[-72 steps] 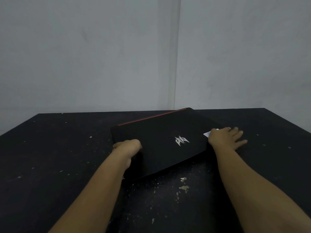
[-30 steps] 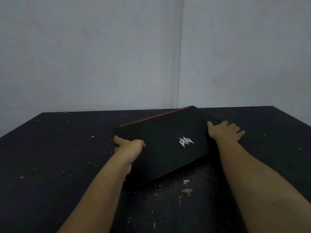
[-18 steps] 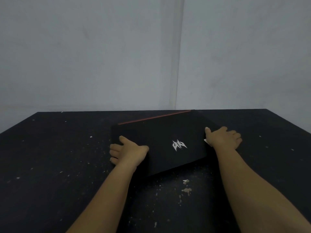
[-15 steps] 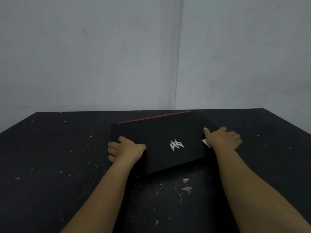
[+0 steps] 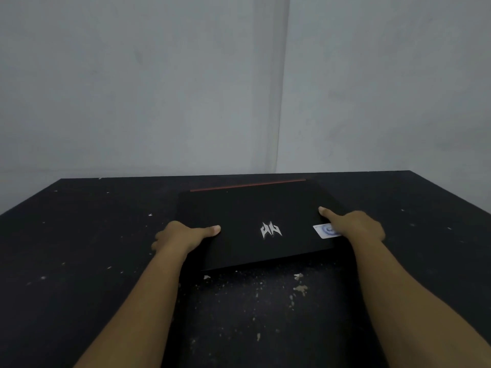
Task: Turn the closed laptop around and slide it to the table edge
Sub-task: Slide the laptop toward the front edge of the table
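Note:
A closed black laptop [image 5: 255, 213] lies on the black table [image 5: 79, 248], near its far middle. It has a silver logo on the lid, a red strip along its far edge and a white sticker at the right. My left hand [image 5: 183, 236] grips the laptop's left side, thumb on the lid, fingers down the edge. Over on the right side, my right hand [image 5: 353, 225] holds it the same way, thumb on the lid beside the sticker. The laptop sits only slightly skewed, its near edge rising to the right.
Pale flecks and crumbs [image 5: 299, 286] are scattered over the table in front of the laptop. Grey walls meet in a corner [image 5: 281, 102] just behind the table's far edge. The table's right edge [image 5: 451, 197] runs diagonally at the right.
The laptop has turned from a strong diagonal to nearly square with the far edge. Both hands shifted their hold along its sides, and the white sticker is now uncovered.

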